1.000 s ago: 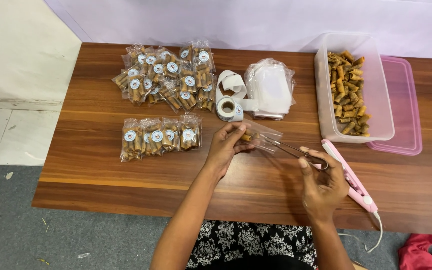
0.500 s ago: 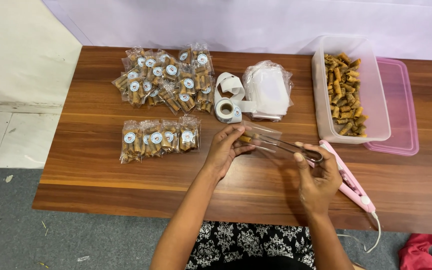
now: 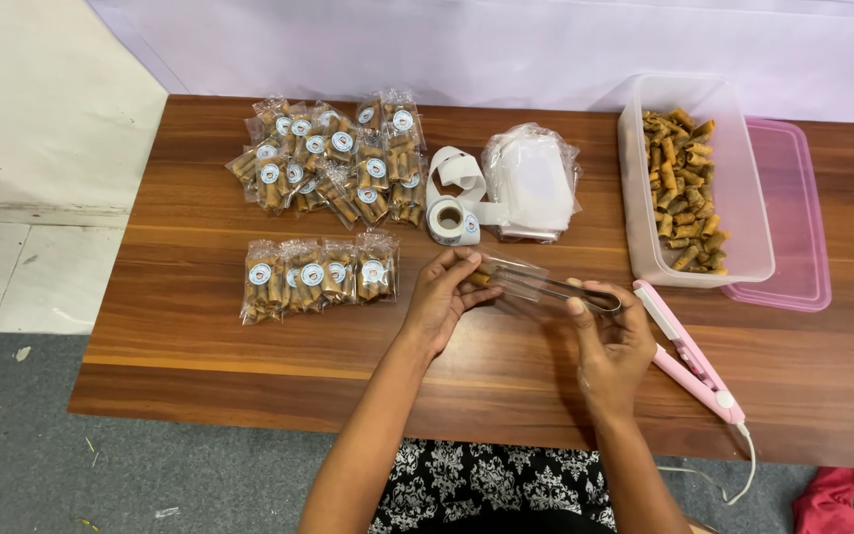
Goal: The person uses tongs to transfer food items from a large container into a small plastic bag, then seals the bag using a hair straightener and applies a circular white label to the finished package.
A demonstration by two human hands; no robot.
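Far left on the wooden table (image 3: 200, 336): a pile of filled snack packets (image 3: 333, 158) w/ round stickers at the back, a row of four packets (image 3: 318, 277) nearer the front. Left hand (image 3: 442, 297) fingers closed on one end of a clear plastic bag (image 3: 531, 282), held just above the table's middle. Behind it, a sticker roll (image 3: 452, 220) & a stack of empty bags (image 3: 531, 183). Right hand (image 3: 610, 341) pinches the bag's other end. Right of that: pink heat sealer (image 3: 689, 351), clear tub of snack sticks (image 3: 684, 188), pink lid (image 3: 793, 227).
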